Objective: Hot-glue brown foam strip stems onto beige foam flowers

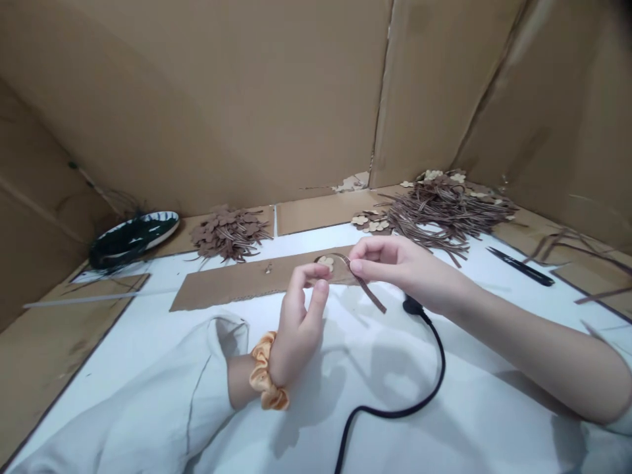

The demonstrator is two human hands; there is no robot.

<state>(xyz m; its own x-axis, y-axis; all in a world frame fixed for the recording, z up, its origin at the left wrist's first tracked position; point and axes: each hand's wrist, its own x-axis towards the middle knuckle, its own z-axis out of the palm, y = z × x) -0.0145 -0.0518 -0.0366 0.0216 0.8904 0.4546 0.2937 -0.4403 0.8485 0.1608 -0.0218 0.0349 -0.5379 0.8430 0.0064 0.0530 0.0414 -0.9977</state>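
Head view: the left hand [299, 322] seems to pinch a pale flower [326, 263] between thumb and fingertips, over the card's [212, 289] edge; the right thumb and forefinger pinch the strip [369, 293], arched between the hands; both pieces look light, thin, bendy; likely best held by petal edge and strip middle.

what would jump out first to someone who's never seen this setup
Probably the orange scrunchie on the left wrist, a bright patch left of centre. Next, likely the right hand near the middle, pinching a brown strip, with a pale flower-shaped piece at the left hand's fingertips. The black cable curving over the white surface below also stands out.
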